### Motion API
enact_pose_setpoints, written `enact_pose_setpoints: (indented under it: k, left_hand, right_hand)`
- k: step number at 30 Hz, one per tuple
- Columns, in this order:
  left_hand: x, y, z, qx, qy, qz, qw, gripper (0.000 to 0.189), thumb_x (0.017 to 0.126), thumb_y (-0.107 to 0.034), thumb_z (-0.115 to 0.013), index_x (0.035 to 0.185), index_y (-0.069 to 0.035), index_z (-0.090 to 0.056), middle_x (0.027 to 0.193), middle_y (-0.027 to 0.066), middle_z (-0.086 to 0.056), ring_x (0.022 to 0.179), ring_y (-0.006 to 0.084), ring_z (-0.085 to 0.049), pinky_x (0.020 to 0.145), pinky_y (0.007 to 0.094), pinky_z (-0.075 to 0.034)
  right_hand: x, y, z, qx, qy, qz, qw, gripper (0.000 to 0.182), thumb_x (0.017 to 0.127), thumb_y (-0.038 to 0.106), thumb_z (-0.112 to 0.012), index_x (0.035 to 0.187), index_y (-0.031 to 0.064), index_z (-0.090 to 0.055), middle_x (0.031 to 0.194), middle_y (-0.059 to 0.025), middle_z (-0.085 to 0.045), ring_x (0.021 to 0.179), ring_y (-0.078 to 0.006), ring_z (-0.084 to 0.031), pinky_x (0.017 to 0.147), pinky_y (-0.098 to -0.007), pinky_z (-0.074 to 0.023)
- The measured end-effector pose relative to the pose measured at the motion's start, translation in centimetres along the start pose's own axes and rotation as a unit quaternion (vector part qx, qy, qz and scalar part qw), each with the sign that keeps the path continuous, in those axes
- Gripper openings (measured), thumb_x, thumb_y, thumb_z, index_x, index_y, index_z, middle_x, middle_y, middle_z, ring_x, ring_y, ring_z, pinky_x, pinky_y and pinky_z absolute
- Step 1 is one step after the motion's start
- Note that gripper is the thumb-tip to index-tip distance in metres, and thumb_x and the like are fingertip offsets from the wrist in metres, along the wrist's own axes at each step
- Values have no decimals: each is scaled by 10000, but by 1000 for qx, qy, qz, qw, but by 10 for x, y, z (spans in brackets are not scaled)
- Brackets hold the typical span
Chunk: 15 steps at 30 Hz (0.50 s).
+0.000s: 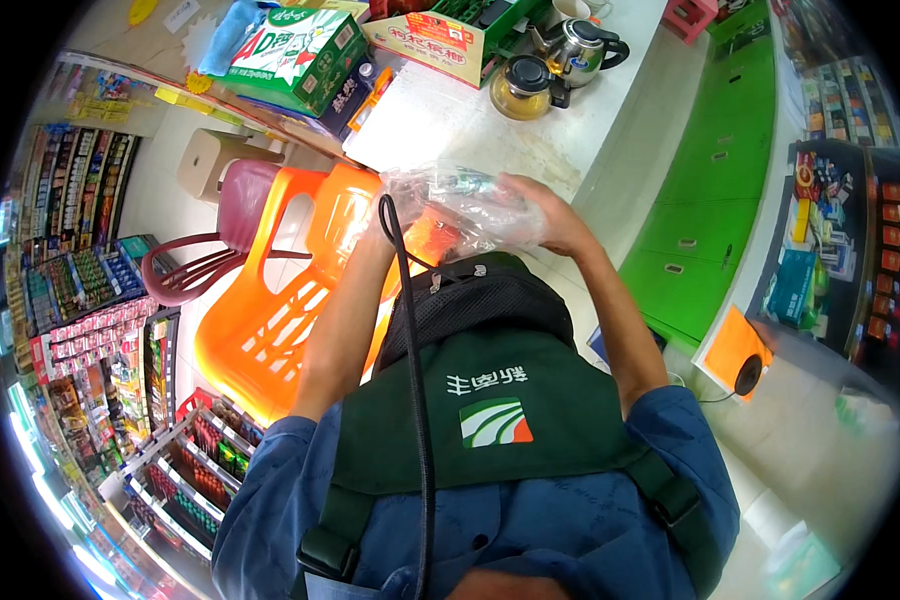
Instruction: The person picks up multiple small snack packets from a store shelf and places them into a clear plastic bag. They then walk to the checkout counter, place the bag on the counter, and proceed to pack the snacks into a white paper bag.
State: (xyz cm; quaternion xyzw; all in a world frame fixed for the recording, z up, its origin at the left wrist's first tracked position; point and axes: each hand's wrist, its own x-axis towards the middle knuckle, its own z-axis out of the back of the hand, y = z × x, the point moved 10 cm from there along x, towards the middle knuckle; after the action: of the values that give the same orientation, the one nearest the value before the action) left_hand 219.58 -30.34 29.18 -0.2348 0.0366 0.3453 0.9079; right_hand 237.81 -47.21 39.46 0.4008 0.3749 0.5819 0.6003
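Observation:
A crumpled clear plastic bag is held up in front of my chest, above the black mesh pouch of the apron. My right hand grips its right end, with fingers curled over the far side. At the left end is my left hand, washed out by glare and partly covered by the plastic and a black cord. Its fingers are hard to make out, but it appears to hold the bag. Something reddish-orange shows through or under the plastic; I cannot tell what it is.
Beyond the bag stands a white table with a glass teapot, a steel kettle and cartons. An orange plastic chair is at left, near a maroon chair. Green cabinets line the right; stocked shelves fill the left.

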Motion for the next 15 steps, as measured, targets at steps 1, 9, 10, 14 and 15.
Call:
enact_pose_setpoints:
  k: [1,9,10,14,15]
  left_hand:
    - [0,-3,-2,-58,15,-15,998,340,983,-236,-494,1219,-62,-666,1330,97,-647,1222,234,-583,1030,426,-466]
    - [0,42,-86,-842,43,289,453,376,989,-252,-514,1252,15,-546,1107,146,-611,1011,275,-593,934,406,-528]
    - [-1,48,-95,-871,30,325,368,380,997,-258,-513,1250,26,-529,1064,150,-609,970,286,-600,921,409,-536]
    - [-6,67,-105,-895,6,349,276,415,1031,-285,-506,1243,69,-463,894,163,-603,802,330,-628,867,420,-568]
    - [-8,63,-101,-896,16,341,284,476,1014,-337,-542,1245,70,-458,917,170,-590,823,340,-623,871,443,-565]
  right_hand:
    - [2,-4,-9,-37,-2,34,999,831,745,228,-878,1480,82,-519,1485,-161,-534,1366,-316,-516,1131,-394,-416]
    - [-9,-13,-24,-330,-135,120,926,446,894,182,-690,1333,109,-651,1335,-142,-649,1251,-341,-612,1055,-387,-485]
    - [-7,-15,-23,-306,-139,120,934,395,911,190,-683,1293,93,-676,1288,-140,-676,1216,-340,-635,1035,-380,-498]
    - [0,-29,-2,-106,-150,30,982,260,939,152,-663,1154,24,-734,1100,-160,-747,1019,-267,-719,920,-349,-548]
    - [-1,-38,-2,-67,-139,-12,988,247,942,156,-661,1133,23,-742,1053,-160,-753,960,-248,-720,885,-338,-550]
